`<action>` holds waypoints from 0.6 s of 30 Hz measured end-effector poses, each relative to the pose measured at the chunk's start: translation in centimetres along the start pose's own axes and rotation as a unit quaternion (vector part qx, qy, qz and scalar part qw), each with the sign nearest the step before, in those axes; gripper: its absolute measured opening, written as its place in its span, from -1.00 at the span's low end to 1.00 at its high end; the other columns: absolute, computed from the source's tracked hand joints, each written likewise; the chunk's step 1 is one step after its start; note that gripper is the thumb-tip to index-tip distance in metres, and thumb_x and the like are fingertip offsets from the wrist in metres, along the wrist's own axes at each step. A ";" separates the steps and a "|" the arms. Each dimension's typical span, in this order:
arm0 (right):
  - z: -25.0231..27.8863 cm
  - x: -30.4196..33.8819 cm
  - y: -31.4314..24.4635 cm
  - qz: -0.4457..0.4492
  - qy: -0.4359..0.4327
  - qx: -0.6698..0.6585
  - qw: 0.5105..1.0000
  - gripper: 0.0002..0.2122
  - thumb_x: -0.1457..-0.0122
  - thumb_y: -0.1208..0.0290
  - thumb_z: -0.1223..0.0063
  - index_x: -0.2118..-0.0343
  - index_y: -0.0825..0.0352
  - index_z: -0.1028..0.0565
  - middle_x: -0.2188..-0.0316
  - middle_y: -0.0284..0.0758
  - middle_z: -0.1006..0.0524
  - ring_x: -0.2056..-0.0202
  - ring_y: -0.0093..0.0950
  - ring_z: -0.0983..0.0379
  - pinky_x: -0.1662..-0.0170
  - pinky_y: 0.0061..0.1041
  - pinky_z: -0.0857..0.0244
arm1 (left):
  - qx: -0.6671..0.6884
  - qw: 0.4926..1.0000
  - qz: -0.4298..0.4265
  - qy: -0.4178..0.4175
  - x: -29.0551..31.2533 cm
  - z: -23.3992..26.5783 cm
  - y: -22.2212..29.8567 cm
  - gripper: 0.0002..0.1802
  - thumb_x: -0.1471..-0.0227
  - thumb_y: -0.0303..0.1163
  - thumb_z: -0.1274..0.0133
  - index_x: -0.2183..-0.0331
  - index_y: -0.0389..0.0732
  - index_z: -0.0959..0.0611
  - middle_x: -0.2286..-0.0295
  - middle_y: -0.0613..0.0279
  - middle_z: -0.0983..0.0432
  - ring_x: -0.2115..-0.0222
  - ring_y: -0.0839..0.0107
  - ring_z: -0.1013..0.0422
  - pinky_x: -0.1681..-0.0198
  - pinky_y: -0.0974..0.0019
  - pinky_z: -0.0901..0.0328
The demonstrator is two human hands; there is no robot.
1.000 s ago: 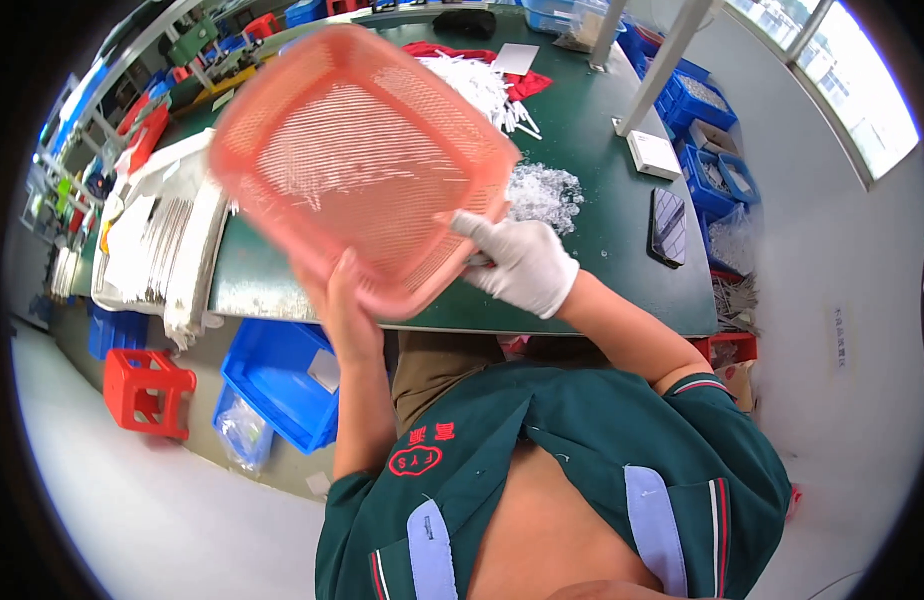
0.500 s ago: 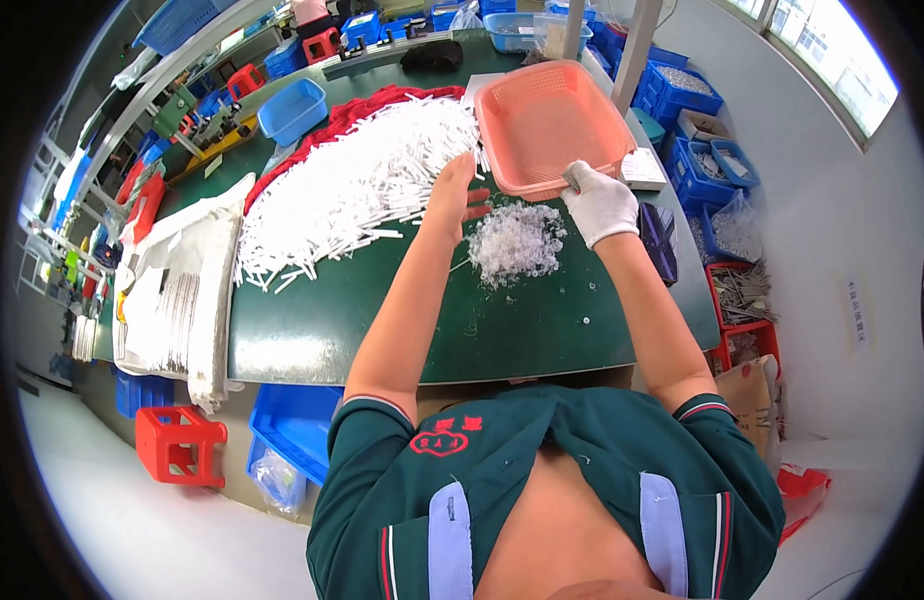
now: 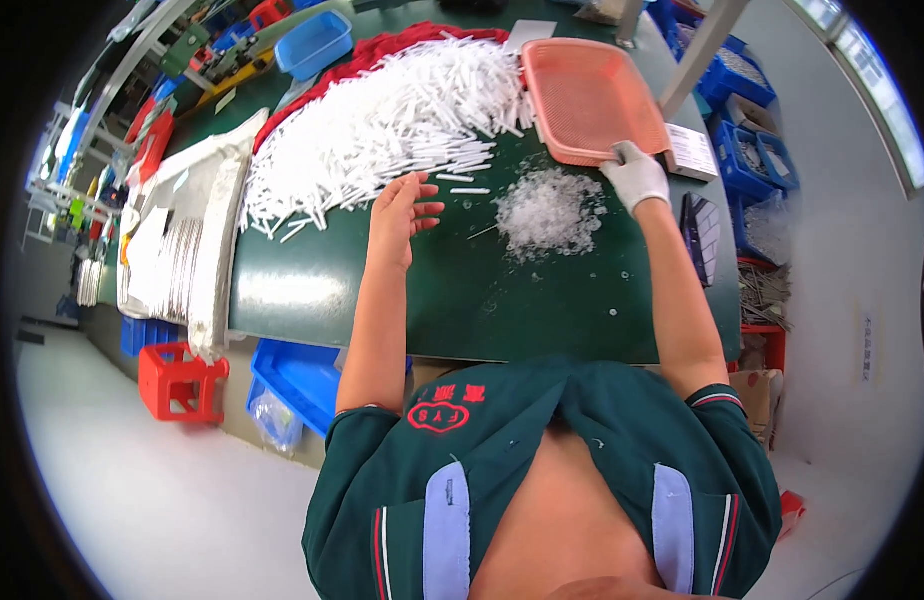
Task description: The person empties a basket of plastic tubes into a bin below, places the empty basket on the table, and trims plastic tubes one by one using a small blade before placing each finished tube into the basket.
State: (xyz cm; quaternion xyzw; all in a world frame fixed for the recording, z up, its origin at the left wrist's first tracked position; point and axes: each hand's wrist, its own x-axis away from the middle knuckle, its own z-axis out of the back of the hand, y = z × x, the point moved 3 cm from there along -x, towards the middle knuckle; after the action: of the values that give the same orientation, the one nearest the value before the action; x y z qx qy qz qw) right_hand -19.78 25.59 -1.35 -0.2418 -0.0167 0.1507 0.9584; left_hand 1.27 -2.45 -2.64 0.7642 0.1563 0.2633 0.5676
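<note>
My left hand [image 3: 404,212] is bare and hovers over the table beside the near edge of a big heap of short white tubes [image 3: 382,125]. Its fingers are apart and nothing is in them. My right hand [image 3: 637,176], in a white glove, grips the near right corner of a pink-orange plastic basket [image 3: 594,100] with mesh walls. The part I see inside the basket holds nothing. Between my hands lies a small pile of clear plastic rings [image 3: 550,213]. A few loose rings are scattered around it, and a thin pale stick pokes out on its left.
Red cloth [image 3: 382,45] lies under the tubes' far edge, with a light-blue basket [image 3: 314,45] behind. Thin rods sit on a cloth-covered tray [image 3: 177,260] at left. A white box [image 3: 692,152], a dark flat object [image 3: 700,238] and a post [image 3: 707,55] stand at right.
My left hand has moved left and nearer, away from the basket and rings. My right hand stays on the basket corner. The view has shifted, and a few tubes lie closer to the rings.
</note>
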 end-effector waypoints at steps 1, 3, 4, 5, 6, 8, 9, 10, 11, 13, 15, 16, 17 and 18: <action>0.4 0.1 0.1 -0.004 -0.001 -0.008 1.000 -0.58 -0.01 0.12 -0.10 0.06 0.17 -0.47 0.13 -0.22 -0.54 0.07 -0.23 -0.44 0.00 -0.36 -0.29 | 0.000 1.000 -0.005 0.010 0.2 0.4 0.3 -0.67 -0.15 -0.19 0.03 0.15 -0.20 -0.54 0.33 0.26 -0.53 0.43 0.46 -0.46 0.41 0.43 -0.31; 0.4 0.0 1.1 0.022 0.023 -0.035 0.999 -0.53 -0.01 0.10 -0.12 0.01 0.20 -0.44 0.16 -0.19 -0.54 0.10 -0.25 -0.46 0.01 -0.38 -0.29 | -0.043 0.998 -0.020 0.034 0.3 1.6 0.5 -0.69 -0.14 -0.21 0.01 0.16 -0.21 -0.55 0.35 0.27 -0.53 0.44 0.48 -0.45 0.41 0.43 -0.31; 0.3 0.3 1.4 0.039 0.055 -0.052 0.996 -0.51 -0.02 0.10 -0.13 -0.01 0.21 -0.43 0.18 -0.17 -0.55 0.12 -0.29 -0.48 0.03 -0.42 -0.30 | -0.082 0.995 -0.041 0.048 0.3 2.1 0.7 -0.70 -0.13 -0.24 0.00 0.17 -0.21 -0.56 0.37 0.28 -0.53 0.44 0.50 -0.44 0.41 0.44 -0.30; 1.5 1.5 0.0 0.033 0.059 -0.108 0.992 -0.50 -0.03 0.14 -0.16 -0.02 0.25 -0.41 0.22 -0.18 -0.56 0.17 -0.35 -0.49 0.06 -0.47 -0.30 | -0.098 0.991 -0.056 0.077 0.3 2.6 0.6 -0.73 -0.07 -0.32 -0.06 0.19 -0.24 -0.58 0.44 0.30 -0.53 0.47 0.54 -0.42 0.43 0.48 -0.27; 2.6 2.8 -1.1 0.025 0.063 -0.163 0.984 -0.49 -0.04 0.17 -0.20 -0.03 0.30 -0.40 0.27 -0.18 -0.57 0.22 -0.41 -0.50 0.09 -0.51 -0.31 | -0.101 0.990 -0.051 0.084 0.1 3.1 0.2 -0.73 -0.07 -0.32 -0.06 0.19 -0.24 -0.58 0.44 0.30 -0.53 0.47 0.54 -0.42 0.43 0.48 -0.27; 3.2 5.1 -2.2 0.007 0.082 -0.344 0.935 -0.72 -0.07 0.39 -0.22 0.20 0.43 -0.48 0.54 -0.47 -0.42 0.52 -0.68 -0.28 0.40 -0.68 -0.24 | -0.210 0.969 -0.101 0.083 -0.1 3.5 0.1 -0.74 -0.02 -0.39 -0.09 0.22 -0.28 -0.59 0.48 0.32 -0.52 0.49 0.57 -0.41 0.46 0.51 -0.24; 3.3 6.8 -3.2 -0.010 0.039 -0.409 0.912 -0.78 -0.09 0.38 -0.21 0.28 0.41 -0.49 0.56 -0.52 -0.38 0.54 -0.73 -0.23 0.43 -0.72 -0.17 | -0.230 0.963 -0.109 0.087 -0.3 3.5 -0.3 -0.77 0.04 -0.44 -0.12 0.26 -0.29 -0.61 0.51 0.29 -0.53 0.51 0.55 -0.41 0.47 0.48 -0.24; 3.1 8.4 -3.9 -0.029 0.000 -0.470 0.882 -0.82 -0.10 0.37 -0.20 0.37 0.38 -0.49 0.58 -0.56 -0.34 0.56 -0.77 -0.18 0.47 -0.76 -0.10 | -0.233 0.963 -0.103 0.087 -0.6 3.3 -0.7 -0.77 0.04 -0.44 -0.12 0.26 -0.29 -0.61 0.51 0.29 -0.53 0.51 0.55 -0.41 0.47 0.48 -0.24; 2.7 9.9 -4.5 -0.014 -0.012 -0.515 0.857 -0.84 -0.11 0.39 -0.20 0.45 0.35 -0.46 0.60 -0.57 -0.33 0.56 -0.79 -0.15 0.48 -0.78 -0.06 | -0.307 0.937 -0.154 0.069 -0.9 2.7 -0.9 -0.77 0.05 -0.43 -0.12 0.27 -0.27 -0.62 0.51 0.27 -0.53 0.52 0.51 -0.41 0.46 0.45 -0.25; 0.8 11.2 -4.6 0.068 0.016 -0.537 0.841 -0.87 -0.09 0.47 -0.21 0.45 0.34 -0.46 0.60 -0.59 -0.31 0.55 -0.79 -0.13 0.50 -0.77 -0.04 | -0.403 0.891 -0.205 0.032 -1.1 0.7 -0.9 -0.80 0.09 -0.43 -0.13 0.31 -0.21 -0.63 0.49 0.21 -0.52 0.48 0.36 -0.43 0.37 0.32 -0.31; -0.9 11.9 -4.2 0.065 0.003 -0.529 0.846 -0.87 -0.08 0.49 -0.21 0.46 0.34 -0.46 0.60 -0.59 -0.31 0.55 -0.79 -0.13 0.50 -0.76 -0.05 | -0.457 0.859 -0.230 -0.003 -1.6 -1.0 -0.5 -0.81 0.10 -0.43 -0.12 0.33 -0.20 -0.63 0.47 0.22 -0.51 0.43 0.32 -0.44 0.32 0.29 -0.31; -1.7 11.7 -4.2 0.086 -0.007 -0.519 0.850 -0.87 -0.08 0.48 -0.22 0.46 0.35 -0.46 0.60 -0.60 -0.30 0.55 -0.79 -0.13 0.50 -0.75 -0.05 | -0.504 0.822 -0.264 -0.033 -2.1 -1.8 -0.3 -0.83 0.10 -0.43 -0.12 0.35 -0.19 -0.63 0.46 0.22 -0.51 0.38 0.27 -0.44 0.28 0.26 -0.31; -2.5 11.4 -4.1 0.107 -0.015 -0.509 0.854 -0.86 -0.08 0.47 -0.23 0.47 0.35 -0.46 0.60 -0.60 -0.29 0.55 -0.78 -0.12 0.50 -0.75 -0.05 | -0.524 0.798 -0.296 -0.046 -2.6 -2.5 -0.3 -0.79 0.12 -0.47 -0.11 0.32 -0.18 -0.64 0.40 0.19 -0.52 0.37 0.27 -0.45 0.27 0.31 -0.33; -3.4 11.3 -3.8 0.112 -0.028 -0.488 0.865 -0.84 -0.07 0.45 -0.24 0.49 0.36 -0.45 0.63 -0.60 -0.27 0.56 -0.78 -0.10 0.51 -0.74 -0.03 | -0.526 0.797 -0.293 -0.049 -3.1 -2.8 -0.4 -0.79 0.12 -0.47 -0.11 0.32 -0.18 -0.64 0.40 0.19 -0.52 0.37 0.27 -0.45 0.27 0.31 -0.33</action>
State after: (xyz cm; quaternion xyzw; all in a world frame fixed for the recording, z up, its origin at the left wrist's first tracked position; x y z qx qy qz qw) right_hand -7.60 24.20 -2.98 -0.6744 -0.0880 0.2366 0.6938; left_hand -2.83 -1.77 -3.08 0.2782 0.1820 0.0885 0.9390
